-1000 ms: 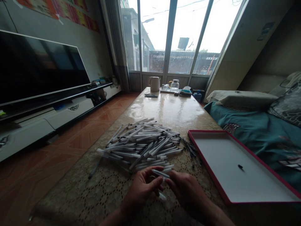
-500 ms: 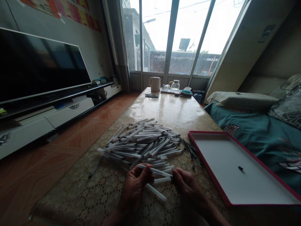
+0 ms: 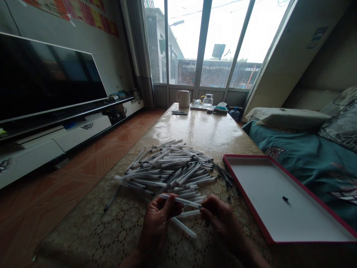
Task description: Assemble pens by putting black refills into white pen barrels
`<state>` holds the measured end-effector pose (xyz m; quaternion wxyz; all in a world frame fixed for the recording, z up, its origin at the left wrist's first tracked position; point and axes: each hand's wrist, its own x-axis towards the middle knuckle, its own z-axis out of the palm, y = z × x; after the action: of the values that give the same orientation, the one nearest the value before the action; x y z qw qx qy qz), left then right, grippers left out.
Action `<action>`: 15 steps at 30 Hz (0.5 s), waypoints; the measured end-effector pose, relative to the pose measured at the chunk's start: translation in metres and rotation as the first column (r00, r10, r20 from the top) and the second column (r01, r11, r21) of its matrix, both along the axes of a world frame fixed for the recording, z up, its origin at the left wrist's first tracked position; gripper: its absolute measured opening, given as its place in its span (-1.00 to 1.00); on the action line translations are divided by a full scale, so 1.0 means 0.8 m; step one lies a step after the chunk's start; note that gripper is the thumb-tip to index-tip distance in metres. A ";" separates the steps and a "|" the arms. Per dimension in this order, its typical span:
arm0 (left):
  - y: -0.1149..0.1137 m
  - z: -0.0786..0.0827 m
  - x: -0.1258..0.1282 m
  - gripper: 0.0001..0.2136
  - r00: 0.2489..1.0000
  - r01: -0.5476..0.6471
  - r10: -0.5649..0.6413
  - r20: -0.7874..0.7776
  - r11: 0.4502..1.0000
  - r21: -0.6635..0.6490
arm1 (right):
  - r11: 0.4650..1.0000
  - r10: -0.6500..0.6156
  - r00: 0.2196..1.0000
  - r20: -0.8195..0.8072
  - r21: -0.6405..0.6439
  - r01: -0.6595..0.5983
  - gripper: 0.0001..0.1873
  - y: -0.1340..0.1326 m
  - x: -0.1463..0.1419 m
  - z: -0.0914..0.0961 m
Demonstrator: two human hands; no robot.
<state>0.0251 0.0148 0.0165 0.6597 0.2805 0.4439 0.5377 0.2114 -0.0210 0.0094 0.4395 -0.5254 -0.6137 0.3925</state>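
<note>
My left hand (image 3: 157, 216) is closed around a slim white translucent pen (image 3: 185, 201), thumb on top, holding it nearly level. At the pen's right end, the thumb and fingers of my right hand (image 3: 219, 214) pinch together; they hide that tip. Below it, two more white pens lie on the patterned tablecloth (image 3: 111, 238), one of them a loose pen (image 3: 184, 227) slanting between my hands. Just beyond my hands spreads a heap of similar pens (image 3: 167, 167), many with dark ends. Thin dark refills or sticks (image 3: 224, 175) lie at the heap's right side.
A shallow red-rimmed box lid (image 3: 251, 201) with a white inside lies to the right, holding a small black cap (image 3: 285, 199). At the table's far end stand a jug (image 3: 183, 99), a glass teapot (image 3: 208, 101) and a tissue pack (image 3: 221, 108). A teal-covered seat (image 3: 301, 163) borders the right.
Both hands and the held pen have shifted slightly left. My right fingers have changed their grip at the pen's end, now bent more downward. The heap and box lid stay put.
</note>
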 end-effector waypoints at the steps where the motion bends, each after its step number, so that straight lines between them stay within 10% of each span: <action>1: 0.000 0.001 0.001 -0.70 1.000 -0.005 0.005 0.000 1.000 0.001 | 1.000 -0.015 0.999 0.031 0.023 0.014 -0.75 0.000 -0.001 0.000; 15: 0.002 0.000 0.003 -0.70 1.000 0.011 -0.011 -0.008 1.000 0.024 | 0.992 -0.080 0.988 0.129 0.112 0.065 -0.71 0.002 -0.001 -0.010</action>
<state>0.0277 0.0165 0.0162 0.6574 0.2931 0.4384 0.5383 0.2105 -0.0193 0.0017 0.4390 -0.5482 -0.6424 0.3068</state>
